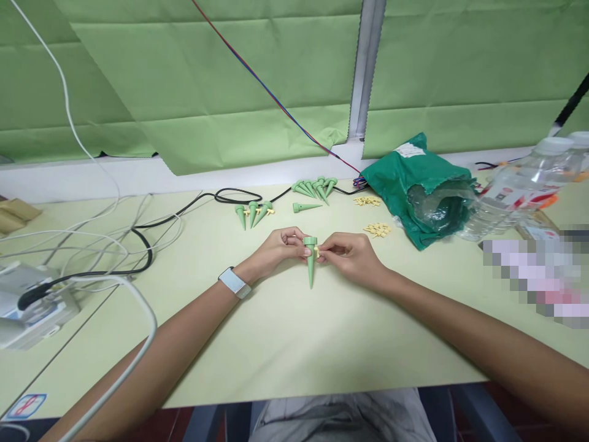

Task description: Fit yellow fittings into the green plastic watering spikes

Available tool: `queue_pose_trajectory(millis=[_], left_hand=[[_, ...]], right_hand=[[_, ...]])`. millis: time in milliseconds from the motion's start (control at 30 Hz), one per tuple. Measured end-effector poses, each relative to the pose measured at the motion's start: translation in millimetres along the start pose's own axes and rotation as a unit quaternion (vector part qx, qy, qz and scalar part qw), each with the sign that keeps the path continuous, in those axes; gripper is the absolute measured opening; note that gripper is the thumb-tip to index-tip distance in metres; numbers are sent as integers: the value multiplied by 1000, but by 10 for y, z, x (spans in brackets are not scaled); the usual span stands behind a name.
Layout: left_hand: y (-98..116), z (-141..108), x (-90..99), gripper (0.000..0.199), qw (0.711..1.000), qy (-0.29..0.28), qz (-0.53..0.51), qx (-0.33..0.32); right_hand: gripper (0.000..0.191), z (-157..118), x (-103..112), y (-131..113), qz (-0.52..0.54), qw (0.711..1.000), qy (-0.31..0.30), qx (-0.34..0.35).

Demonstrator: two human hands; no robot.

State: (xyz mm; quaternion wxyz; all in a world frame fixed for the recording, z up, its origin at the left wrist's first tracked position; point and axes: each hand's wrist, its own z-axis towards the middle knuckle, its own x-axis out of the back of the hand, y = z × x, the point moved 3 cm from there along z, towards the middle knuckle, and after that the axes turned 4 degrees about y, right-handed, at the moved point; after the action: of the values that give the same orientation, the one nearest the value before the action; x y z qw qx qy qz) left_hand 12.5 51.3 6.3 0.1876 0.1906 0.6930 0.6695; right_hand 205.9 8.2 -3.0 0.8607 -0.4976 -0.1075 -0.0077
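Note:
Near the middle of the table, my left hand pinches a green spike, its wide cap up and its tip pointing down. My right hand is closed on a small yellow piece at the spike's right side. Behind my left hand lie green spikes with yellow pieces. Farther back is a bunch of green spikes, with a single green spike lying in front of it. Two small heaps of yellow pieces rest behind my right hand.
A torn green bag and clear plastic bottles stand at the right. On the left are white and black cables and a white device. The pale table has its front edge near my lap.

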Motion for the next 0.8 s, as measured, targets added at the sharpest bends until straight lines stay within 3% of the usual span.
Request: queue_pose_trajectory(millis=[100,200,300,400,600,800], left_hand=[[-3,5,8,26,1000,-1,-3,3],[3,1,0,28,1000,7,-3,4],[23,-13,-28,30,1000,23,9,3],[51,-31,-58,30,999,39,26,-5],[48,-37,-66,30,998,45,32,-6],[-20,10,-10,31,1000,25,18,1]], right_hand=[[12,2,16,-61,-56,997,-17,48],[11,23,4,-21,21,999,-2,-44],[21,40,-39,55,122,979,9,-161],[29,52,-61,98,168,965,18,-200],[32,30,-65,102,163,965,23,-203],[19,27,-53,63,93,988,4,-123]])
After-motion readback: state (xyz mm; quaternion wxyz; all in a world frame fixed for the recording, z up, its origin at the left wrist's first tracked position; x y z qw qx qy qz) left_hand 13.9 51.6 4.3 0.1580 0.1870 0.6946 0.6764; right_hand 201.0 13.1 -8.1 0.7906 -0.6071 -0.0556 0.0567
